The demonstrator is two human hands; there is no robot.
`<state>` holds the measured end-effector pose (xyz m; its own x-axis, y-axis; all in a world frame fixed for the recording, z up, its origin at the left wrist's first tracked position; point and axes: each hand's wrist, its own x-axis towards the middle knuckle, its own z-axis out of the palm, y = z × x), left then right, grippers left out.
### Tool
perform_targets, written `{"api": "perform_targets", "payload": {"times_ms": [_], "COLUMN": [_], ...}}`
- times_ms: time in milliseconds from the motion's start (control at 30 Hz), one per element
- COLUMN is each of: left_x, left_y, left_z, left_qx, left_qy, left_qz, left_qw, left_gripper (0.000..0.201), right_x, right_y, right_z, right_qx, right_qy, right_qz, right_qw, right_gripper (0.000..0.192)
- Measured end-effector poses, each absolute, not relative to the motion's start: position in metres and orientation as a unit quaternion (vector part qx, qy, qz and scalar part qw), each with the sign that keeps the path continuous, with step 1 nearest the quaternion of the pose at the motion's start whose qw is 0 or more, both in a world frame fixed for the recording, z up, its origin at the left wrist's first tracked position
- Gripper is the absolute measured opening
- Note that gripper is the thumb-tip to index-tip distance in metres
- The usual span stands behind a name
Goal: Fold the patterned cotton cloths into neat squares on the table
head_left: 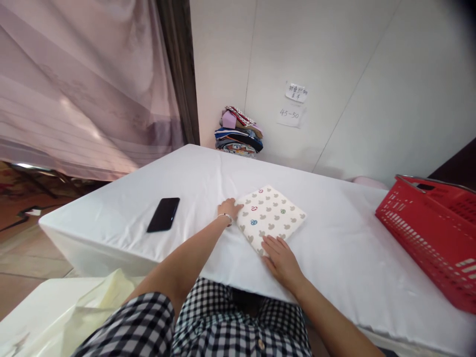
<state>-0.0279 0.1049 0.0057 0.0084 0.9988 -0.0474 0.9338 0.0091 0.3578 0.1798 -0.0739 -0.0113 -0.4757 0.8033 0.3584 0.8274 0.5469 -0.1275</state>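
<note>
- Lying folded into a neat square near the front edge of the white tabletop (334,258): patterned cloth (270,215).
- Resting flat and unclenched, gripping nothing: left hand (230,208) at its left corner, right hand (281,259) on its near edge.
- Judging by the shape, folding looks finished; only stacking left, perhaps on the folded pile (238,131) by the wall.

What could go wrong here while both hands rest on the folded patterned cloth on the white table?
1. The folded cream cloth with grey and coloured prints lies on a smooth white table cover; pressed by the left hand and right hand, it may slide or lose its fold.
2. The black smartphone lies close to the table's left edge; a sweep of the left forearm could perhaps knock it off.
</note>
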Motion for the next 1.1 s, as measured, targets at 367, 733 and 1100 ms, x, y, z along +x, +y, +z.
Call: {"api": "perform_targets", "payload": {"times_ms": [367,733,1100], "left_x": [-0.039,-0.025,-0.007], "left_y": [0.076,0.084,0.090], "left_z": [0.012,0.014,0.004], "left_qx": [0.708,0.695,0.698], "left_qy": [0.679,0.678,0.662], "left_qz": [0.111,0.109,0.184], "left_qw": [0.157,0.212,0.200], "left_gripper": [0.037,0.036,0.046], "right_x": [0.209,0.240,0.222], "right_y": [-0.079,-0.039,-0.014], "right_z": [-0.013,-0.017,-0.019], "right_qx": [-0.503,-0.577,-0.583], "right_qy": [-0.831,-0.801,-0.797], "right_qz": [-0.064,-0.099,-0.067], "right_qw": [0.227,0.126,0.142], "right_gripper": [0.030,0.037,0.044]}}
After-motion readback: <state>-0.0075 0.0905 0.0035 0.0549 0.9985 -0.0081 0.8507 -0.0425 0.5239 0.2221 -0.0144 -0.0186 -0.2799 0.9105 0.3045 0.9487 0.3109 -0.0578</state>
